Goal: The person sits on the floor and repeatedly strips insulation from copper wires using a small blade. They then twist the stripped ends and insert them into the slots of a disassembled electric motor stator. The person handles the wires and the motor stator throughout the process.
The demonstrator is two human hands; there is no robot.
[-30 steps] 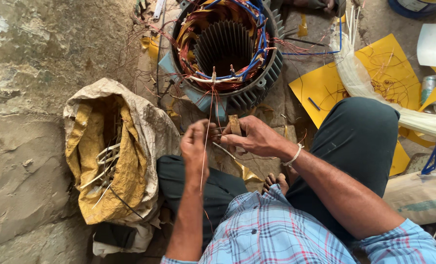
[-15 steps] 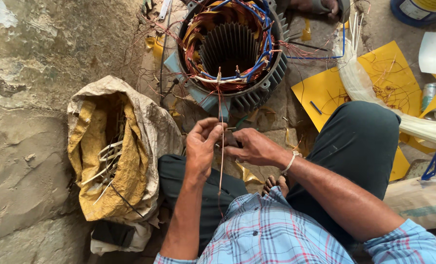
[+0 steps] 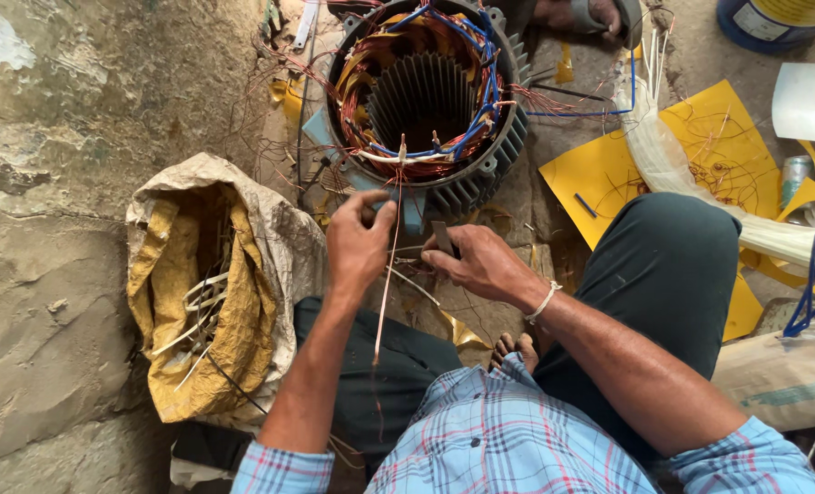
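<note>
1. Far left: bare concrete floor point(image 3: 51, 229), rough and stained. Nothing on it bears on the work.
2. Sack point(image 3: 215, 293), open-mouthed, yellow lining showing, with pale sleeve offcuts inside. It lies just left of the left forearm, apart from both hands.
3. Left hand point(image 3: 357, 242): fingers curled, thumb and forefinger pinched on a thin copper wire point(image 3: 385, 284). The wire's long axis runs near-vertical in the view, from the windings above, through the pinch, and down toward the person's lap. The lower end hangs free over the dark trousers.
4. Stator point(image 3: 426, 91): round finned housing, open bore facing up, copper windings around the rim with blue and red leads and white sleeves. It sits straight ahead of the hands, its near rim just beyond the left fingertips. The wire's upper end appears to join the windings at that near rim; the exact junction is too fine to tell.
5. Right hand point(image 3: 481, 265): closed, gripping a small flat dark tool point(image 3: 442, 238) between thumb and fingers, blade end pointing up toward the stator. It also seems to hold some pale strands; cannot tell which. The tool stands just right of the wire, near but not touching it.
6. Relation that counts: the left hand holds the wire; the right hand with the tool lies beside it, at roughly the same distance from the stator rim.
7. Right: yellow sheets point(image 3: 609, 174) on the floor past the raised knee, with a clear tubing bundle point(image 3: 673, 165) across them, well apart from the hands.
</note>
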